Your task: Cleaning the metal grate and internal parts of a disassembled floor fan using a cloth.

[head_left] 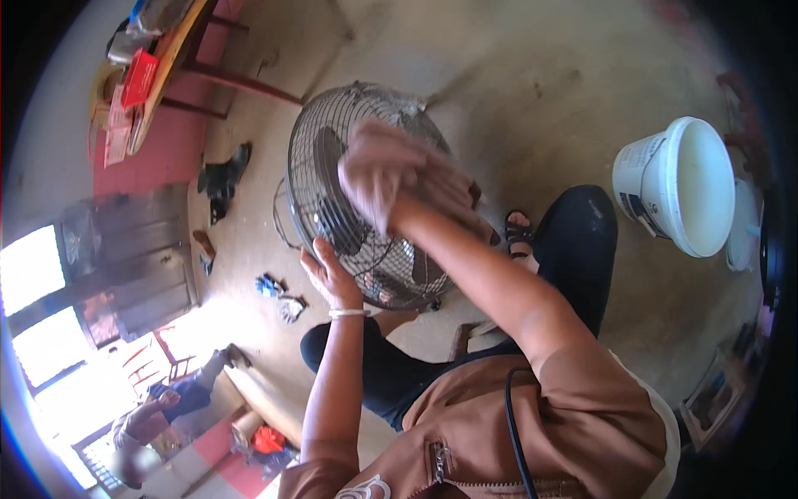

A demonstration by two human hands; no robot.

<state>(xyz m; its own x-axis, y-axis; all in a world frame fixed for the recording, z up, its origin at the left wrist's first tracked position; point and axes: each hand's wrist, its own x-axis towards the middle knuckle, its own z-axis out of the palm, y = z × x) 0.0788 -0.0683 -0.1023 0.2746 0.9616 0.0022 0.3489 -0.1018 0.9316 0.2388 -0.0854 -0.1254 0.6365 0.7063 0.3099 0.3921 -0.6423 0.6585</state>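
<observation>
A round electric fan point(328, 145) with a dark wire cage and dark blades stands tilted in front of me, near my knees. My left hand point(335, 283) grips the lower left rim of its cage, thumb up along the wires. Across the front of the cage lies a dull pink cloth point(449, 185), bunched over my right hand point(391, 208). That hand presses the cloth onto the wires, blurred by motion; its fingers are mostly hidden in the fabric. A bare foot or sandal shape shows dimly through the cage.
To my right stands a white bucket point(628, 179), with a pale lid point(742, 237) beyond it. A wooden table point(170, 79) with a red box point(140, 77) is at the far left. Boots point(220, 183) lie by the wall. Another person point(166, 407) sits at the lower left.
</observation>
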